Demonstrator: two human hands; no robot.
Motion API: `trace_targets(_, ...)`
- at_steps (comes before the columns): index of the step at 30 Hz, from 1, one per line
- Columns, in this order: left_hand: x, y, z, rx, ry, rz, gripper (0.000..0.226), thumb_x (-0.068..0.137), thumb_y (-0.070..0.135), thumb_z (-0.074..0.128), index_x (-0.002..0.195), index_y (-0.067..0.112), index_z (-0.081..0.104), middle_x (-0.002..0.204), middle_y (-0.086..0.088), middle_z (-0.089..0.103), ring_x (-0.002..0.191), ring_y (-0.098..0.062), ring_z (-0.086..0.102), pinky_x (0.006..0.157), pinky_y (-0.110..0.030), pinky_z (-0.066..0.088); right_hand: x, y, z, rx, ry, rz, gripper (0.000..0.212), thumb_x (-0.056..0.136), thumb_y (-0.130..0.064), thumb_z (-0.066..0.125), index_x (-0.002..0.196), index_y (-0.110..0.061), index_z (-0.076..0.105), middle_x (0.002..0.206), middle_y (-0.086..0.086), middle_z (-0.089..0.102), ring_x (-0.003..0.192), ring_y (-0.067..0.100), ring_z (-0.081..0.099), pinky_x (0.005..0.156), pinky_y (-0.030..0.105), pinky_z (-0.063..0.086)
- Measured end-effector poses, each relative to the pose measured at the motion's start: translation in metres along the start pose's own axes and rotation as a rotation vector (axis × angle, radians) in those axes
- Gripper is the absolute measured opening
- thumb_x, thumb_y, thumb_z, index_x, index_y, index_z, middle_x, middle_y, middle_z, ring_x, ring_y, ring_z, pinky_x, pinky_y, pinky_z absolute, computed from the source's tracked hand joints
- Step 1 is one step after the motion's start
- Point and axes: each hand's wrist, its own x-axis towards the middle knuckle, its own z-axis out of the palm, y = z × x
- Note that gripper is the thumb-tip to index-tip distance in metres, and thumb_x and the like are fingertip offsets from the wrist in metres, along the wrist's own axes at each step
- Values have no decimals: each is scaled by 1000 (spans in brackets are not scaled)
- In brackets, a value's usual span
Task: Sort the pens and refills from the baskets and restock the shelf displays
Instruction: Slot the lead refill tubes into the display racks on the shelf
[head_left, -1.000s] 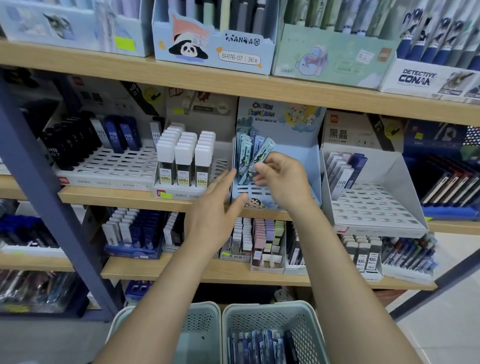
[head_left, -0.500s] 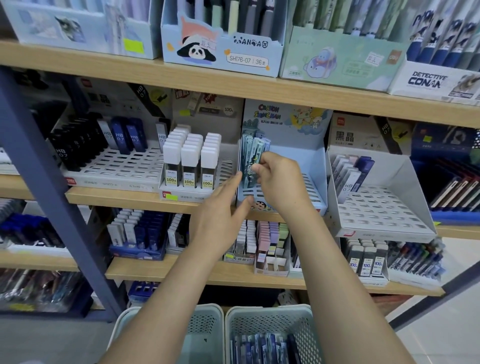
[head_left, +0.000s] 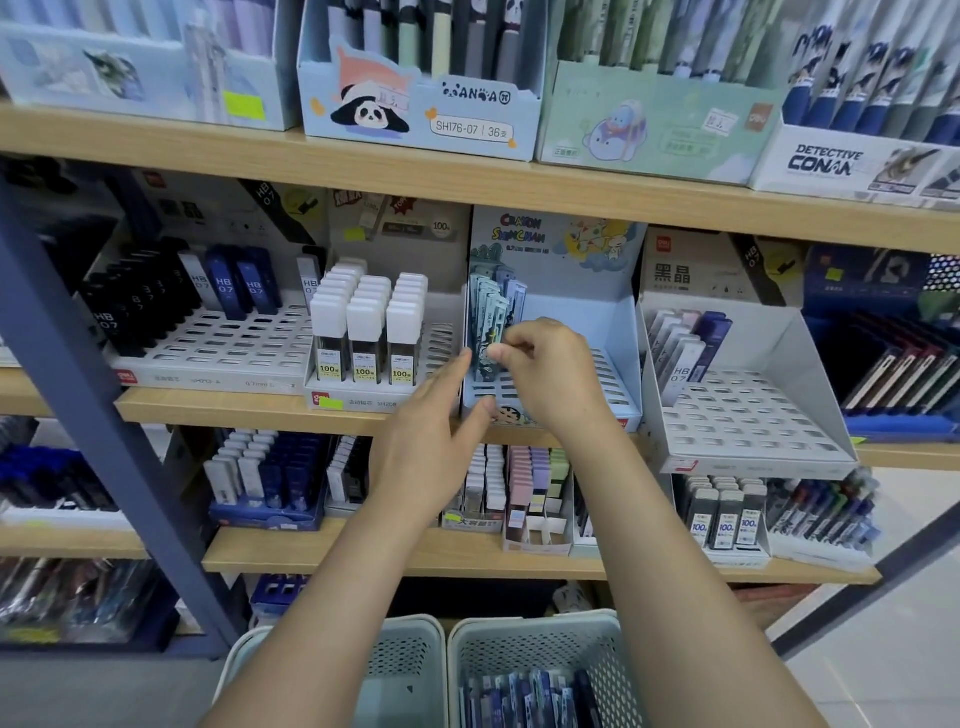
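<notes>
Right hand (head_left: 550, 374) pinches a pale green lead refill case (head_left: 492, 332) between thumb and curled fingers, at the front of a row of like cases (head_left: 491, 301) standing upright in the left column of the Crayon Shinchan display tray (head_left: 597, 332). The held case stands nearly upright, its lower end down at the slotted floor of the tray; whether it is seated in a slot cannot be told. Left hand (head_left: 426, 447) is open, fingers straight and together, fingertips against the left front corner of the same tray, thumb spread out under it near the shelf edge.

Tray sits on the middle wooden shelf (head_left: 260, 410). Just left of it, a tray of white-capped lead tubes (head_left: 371, 332) labelled 100. Further left, a white slotted tray with black and blue HB 07 cases (head_left: 171, 296). To the right, a white tray (head_left: 748, 415), mostly bare slots, a few HB 07 cases (head_left: 685, 348) in its back left corner.

Upper shelf: panda pen box (head_left: 421, 104) marked SH176-07, pale green box (head_left: 654, 135), Detective Conan box (head_left: 852, 166).

Bottom of view: two pale mesh baskets side by side; right basket (head_left: 530, 654) holds blue and white refill packs (head_left: 530, 701), left basket (head_left: 400, 670) contents not visible.
</notes>
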Motion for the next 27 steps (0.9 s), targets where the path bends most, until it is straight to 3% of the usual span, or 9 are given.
trace_targets(5, -1, 0, 0, -3, -3, 7, 59, 101, 49, 50, 156, 39, 29, 158, 12, 39, 138, -16, 44, 95, -29, 42, -1, -2, 1, -69, 13, -1, 41, 95, -29, 65, 59, -26, 46, 70, -10, 45, 76, 19, 46, 82, 40, 39)
trace_targets(8, 0, -1, 0, -3, -5, 12, 59, 101, 48, 50, 156, 37, 30, 158, 12, 40, 138, -16, 44, 95, -29, 43, -3, -7, 0, -209, 28, -38, 27, 98, -32, 60, 74, -18, 61, 83, -4, 56, 88, 21, 51, 84, 38, 32)
trace_targets(10, 0, 0, -1, -6, -7, 15, 59, 101, 47, 50, 156, 37, 30, 158, 11, 40, 138, -16, 45, 96, -30, 45, -5, -10, 0, -327, 59, -104, 24, 99, -33, 56, 85, -16, 66, 92, -1, 61, 95, 23, 54, 85, 37, 29)
trace_targets(17, 0, 1, -1, 13, -12, 15, 59, 102, 45, 50, 157, 36, 29, 157, 11, 41, 136, -17, 47, 89, -29, 45, -6, -15, 0, -449, 69, -124, 21, 101, -32, 52, 94, -17, 64, 100, 1, 62, 99, 25, 57, 81, 37, 24)
trace_targets(22, -2, 2, -2, 13, -24, 12, 60, 102, 47, 48, 158, 35, 28, 159, 10, 38, 138, -16, 44, 88, -24, 39, -5, -7, 2, -318, 57, -53, 25, 96, -41, 60, 89, -18, 65, 95, 0, 63, 93, 23, 59, 90, 40, 37)
trace_targets(27, -2, 3, -2, -5, -15, 17, 60, 102, 47, 48, 157, 35, 28, 159, 11, 37, 141, -14, 41, 93, -25, 40, -6, -1, 1, 204, 156, -11, 19, 89, -34, 72, 87, -16, 67, 73, -6, 62, 69, 12, 57, 72, 40, 54)
